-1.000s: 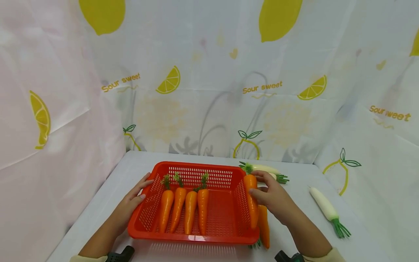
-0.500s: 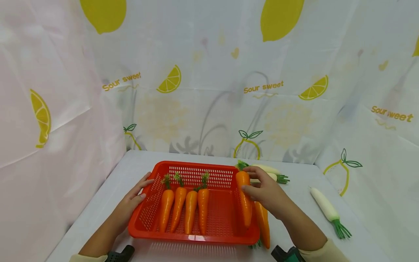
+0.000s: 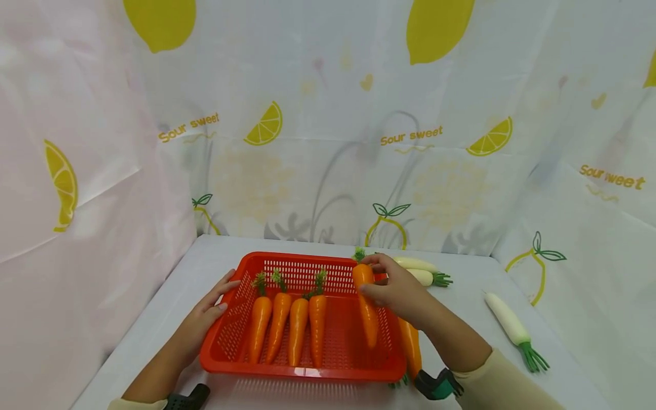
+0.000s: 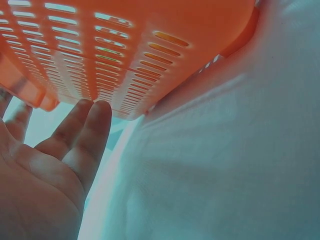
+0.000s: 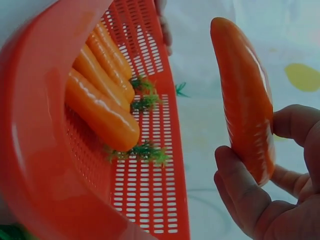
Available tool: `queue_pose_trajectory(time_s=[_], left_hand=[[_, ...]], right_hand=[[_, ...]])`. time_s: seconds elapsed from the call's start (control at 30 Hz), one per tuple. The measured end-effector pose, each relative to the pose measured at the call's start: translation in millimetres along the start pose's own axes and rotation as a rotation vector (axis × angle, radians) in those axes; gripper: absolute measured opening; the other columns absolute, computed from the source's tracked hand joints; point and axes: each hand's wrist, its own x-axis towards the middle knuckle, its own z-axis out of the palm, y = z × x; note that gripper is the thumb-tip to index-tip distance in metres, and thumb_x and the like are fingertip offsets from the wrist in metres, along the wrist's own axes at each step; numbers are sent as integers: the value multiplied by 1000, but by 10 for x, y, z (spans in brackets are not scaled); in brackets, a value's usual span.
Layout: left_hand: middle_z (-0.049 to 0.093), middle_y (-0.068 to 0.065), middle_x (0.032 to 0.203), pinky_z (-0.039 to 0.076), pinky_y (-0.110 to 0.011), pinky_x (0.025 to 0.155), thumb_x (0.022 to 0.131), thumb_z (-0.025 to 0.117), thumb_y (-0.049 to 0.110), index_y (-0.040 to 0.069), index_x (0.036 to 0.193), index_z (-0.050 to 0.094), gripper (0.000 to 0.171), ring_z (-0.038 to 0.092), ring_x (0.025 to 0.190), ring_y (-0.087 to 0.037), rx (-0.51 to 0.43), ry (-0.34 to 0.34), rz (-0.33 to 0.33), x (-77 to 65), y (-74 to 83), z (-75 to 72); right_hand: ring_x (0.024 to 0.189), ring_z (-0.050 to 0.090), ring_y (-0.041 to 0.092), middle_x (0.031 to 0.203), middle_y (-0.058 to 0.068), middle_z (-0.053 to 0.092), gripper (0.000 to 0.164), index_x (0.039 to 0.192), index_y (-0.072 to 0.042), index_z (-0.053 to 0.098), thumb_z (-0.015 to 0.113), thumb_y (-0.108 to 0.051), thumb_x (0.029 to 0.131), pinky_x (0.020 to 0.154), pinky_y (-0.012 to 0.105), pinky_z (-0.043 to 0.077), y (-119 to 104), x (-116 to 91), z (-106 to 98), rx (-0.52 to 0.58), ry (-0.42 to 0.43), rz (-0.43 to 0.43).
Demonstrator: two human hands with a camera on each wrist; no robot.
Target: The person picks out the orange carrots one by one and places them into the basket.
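Note:
My right hand (image 3: 394, 287) pinches an orange carrot (image 3: 367, 310) with a green leafy top between thumb and fingers, above the right part of the red plastic basket (image 3: 302, 374). In the right wrist view the carrot (image 5: 245, 100) stands tilted, its thick end between the fingertips. Several more carrots (image 3: 297, 330) lie side by side in the basket's left half, leafy tops toward the back. My left hand (image 3: 202, 319) rests at the basket's left rim. In the left wrist view the left hand's (image 4: 65, 155) fingers stretch straight, tips right at the slotted outer wall.
White radishes (image 3: 422, 277) with green stalks lie behind the basket at right. Another white radish (image 3: 507, 319) lies farther right on the white table (image 3: 463, 285). An orange carrot (image 3: 411, 347) lies against the basket's right side, with green stalks (image 3: 400, 382) partly hidden below the rim.
My right hand has carried the carrot leftward from the basket's right rim to over its inside. The left hand and the basket have stayed in place.

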Motion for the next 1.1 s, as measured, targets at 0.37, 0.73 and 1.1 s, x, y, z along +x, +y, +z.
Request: queue_pose_trajectory(time_s=[0.37,0.73,1.1], left_hand=[[3,-7,178,54,-21,95,112,44,24,8,158,41,50,0,158,-52,-12,-3,11,7,9,-3],[3,-8,178,53,-20,96,112,44,24,8,159,40,50,-1,158,-51,-6,0,10,2,22,-8],[3,-7,178,54,-22,96,112,43,24,8,159,40,50,2,157,-52,-12,-6,18,-7,13,7]], right_hand=[[106,66,28,145,13,52,50,137,-20,56,78,-24,92,81,39,62,-60,174,101,-50,5,13],[89,66,25,142,17,54,42,128,-16,56,78,-15,92,70,34,60,4,381,201,-67,-27,6],[92,65,28,128,20,55,42,129,-10,50,74,-11,94,70,36,60,97,536,364,41,-134,65]])
